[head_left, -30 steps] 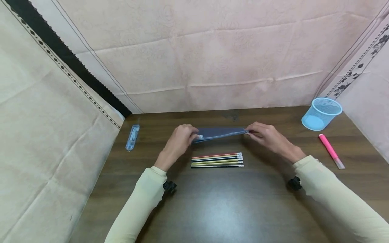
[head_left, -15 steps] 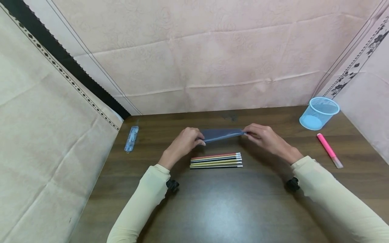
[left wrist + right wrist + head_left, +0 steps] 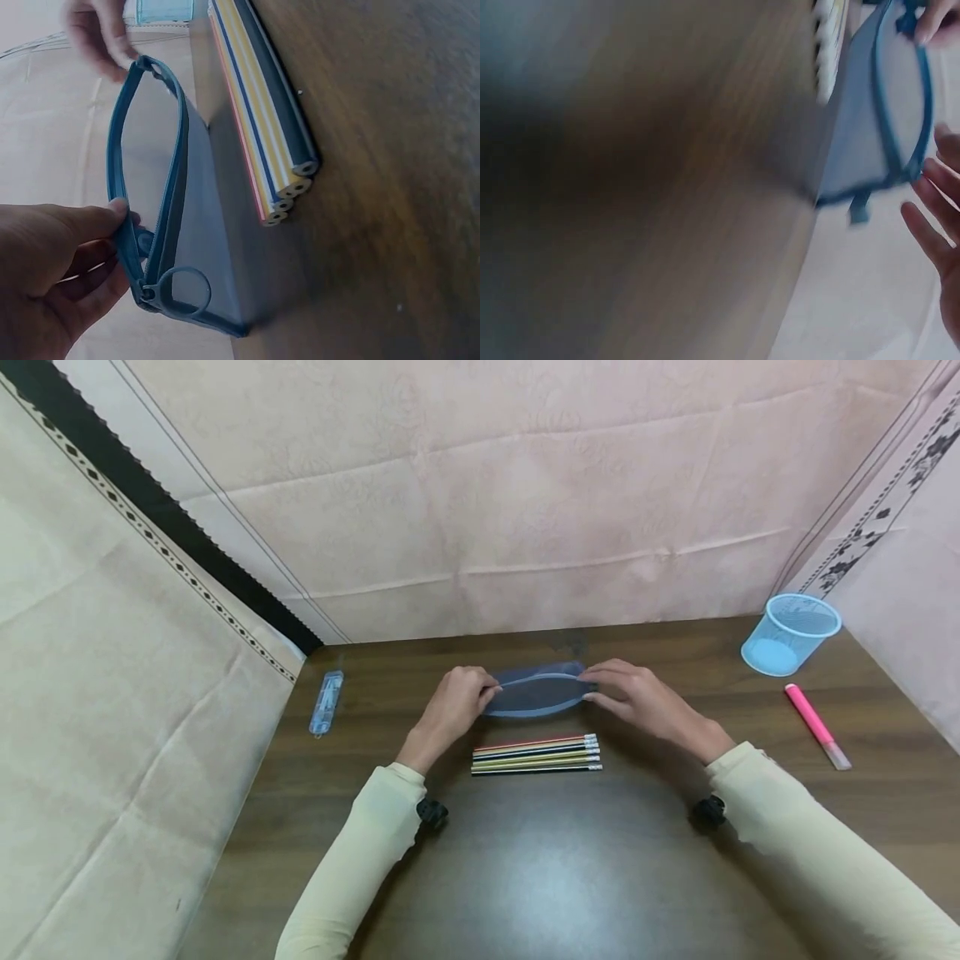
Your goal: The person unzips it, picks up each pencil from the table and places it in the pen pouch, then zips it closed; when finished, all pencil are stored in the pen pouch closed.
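A translucent blue zip pouch (image 3: 534,695) stands at the middle of the table with its mouth spread wide. My left hand (image 3: 453,703) pinches the rim at the pouch's left end, thumb on the blue edging in the left wrist view, close to a round zip pull (image 3: 207,291). At the opposite end is my right hand (image 3: 645,697); in the right wrist view its fingers (image 3: 928,234) are spread apart, some at the pouch's corner. Several pencils (image 3: 536,755) lie side by side in front of the pouch, eraser ends to the right.
A blue mesh cup (image 3: 789,637) stands at the back right. A pink marker (image 3: 813,720) with a clear end lies in front of it. Toward the left edge of the wooden table (image 3: 525,868) is a light-blue flat case (image 3: 326,703). Cloth hangs behind.
The pouch's mouth has gone from nearly flat to a wide oval. My right hand has shifted slightly left and its fingers have loosened from the corner. The pencils have stayed put.
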A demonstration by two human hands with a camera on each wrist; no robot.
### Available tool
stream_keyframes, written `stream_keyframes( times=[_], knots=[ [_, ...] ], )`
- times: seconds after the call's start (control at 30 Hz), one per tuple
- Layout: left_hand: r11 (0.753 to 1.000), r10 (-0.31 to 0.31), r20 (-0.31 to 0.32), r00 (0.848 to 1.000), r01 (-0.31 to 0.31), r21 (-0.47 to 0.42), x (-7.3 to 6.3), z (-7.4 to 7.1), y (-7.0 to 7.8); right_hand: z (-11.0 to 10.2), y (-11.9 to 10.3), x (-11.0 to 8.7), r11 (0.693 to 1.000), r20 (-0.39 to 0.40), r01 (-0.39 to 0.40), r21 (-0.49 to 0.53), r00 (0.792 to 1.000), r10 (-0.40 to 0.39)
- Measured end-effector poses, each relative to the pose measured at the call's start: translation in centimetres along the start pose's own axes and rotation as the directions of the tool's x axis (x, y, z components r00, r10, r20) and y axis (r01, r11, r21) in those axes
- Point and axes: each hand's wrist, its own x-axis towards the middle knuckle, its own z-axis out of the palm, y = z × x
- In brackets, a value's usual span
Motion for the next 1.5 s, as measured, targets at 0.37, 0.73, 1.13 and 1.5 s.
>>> stream_keyframes(
  times=[0.37,0.73,1.13,1.5],
  knots=[
    [0.994,-0.112,-0.018,0.994,0.112,-0.010,0.5,0.8,0.1,3.6,-3.6,3.0,0.999,0.392,0.028,-0.033,0.920,-0.013],
    [0.989,-0.144,-0.037,0.989,0.143,-0.034,0.2,1.2,-0.2,4.8,-3.1,4.1,0.998,0.468,0.042,-0.046,0.884,-0.016],
    [0.991,-0.134,-0.053,0.990,0.133,-0.017,0.3,0.7,-0.4,5.0,-3.7,4.5,0.998,0.478,0.043,-0.047,0.878,-0.016],
    [0.989,-0.145,-0.052,0.988,0.144,-0.012,0.1,0.6,-0.7,5.3,-3.7,4.6,0.999,0.489,0.044,-0.024,0.872,-0.027]
  ],
)
